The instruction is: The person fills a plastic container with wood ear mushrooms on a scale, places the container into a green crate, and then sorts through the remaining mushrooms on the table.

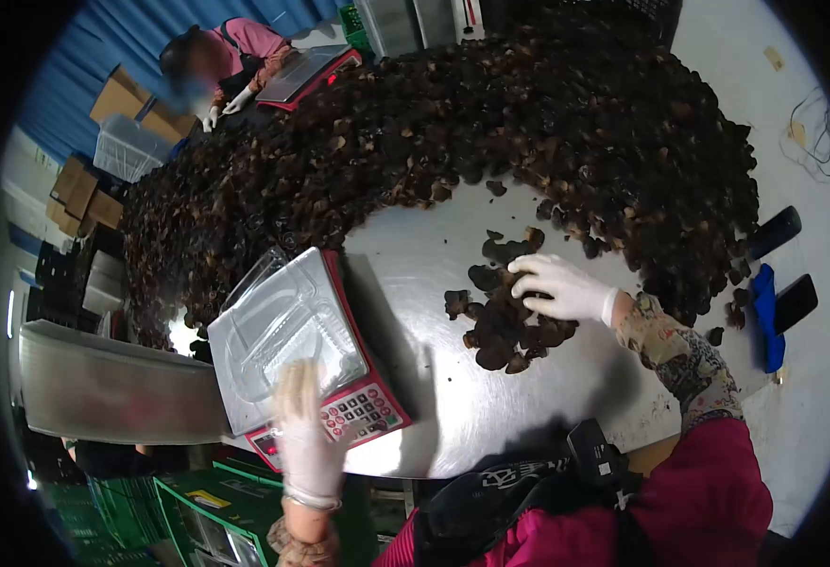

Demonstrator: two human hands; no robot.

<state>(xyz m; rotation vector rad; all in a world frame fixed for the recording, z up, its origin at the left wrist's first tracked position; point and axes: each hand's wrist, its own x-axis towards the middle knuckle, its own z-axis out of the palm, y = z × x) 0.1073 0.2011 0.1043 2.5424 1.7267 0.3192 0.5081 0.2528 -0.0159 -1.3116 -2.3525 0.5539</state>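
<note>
My right hand (566, 288), in a white glove, lies over a small heap of dark wood ear mushrooms (500, 342) on the metal table. Its fingers are spread apart, with the tips touching the pieces. A clear plastic tray (292, 321) sits tilted across the platform of a red and white digital scale (363, 408). At the tray's near edge is my left hand (306, 425), also gloved and smeared by motion. Its fingertips overlap the tray, and I cannot tell whether they grip it.
A broad bank of wood ear mushrooms (415, 132) curves round the table's far side. Left of the scale stands a stack of clear trays (122, 387). Two phones (795, 304) lie at right. Green crates (216, 510) stand below. A person (245, 57) works beside another scale (306, 76).
</note>
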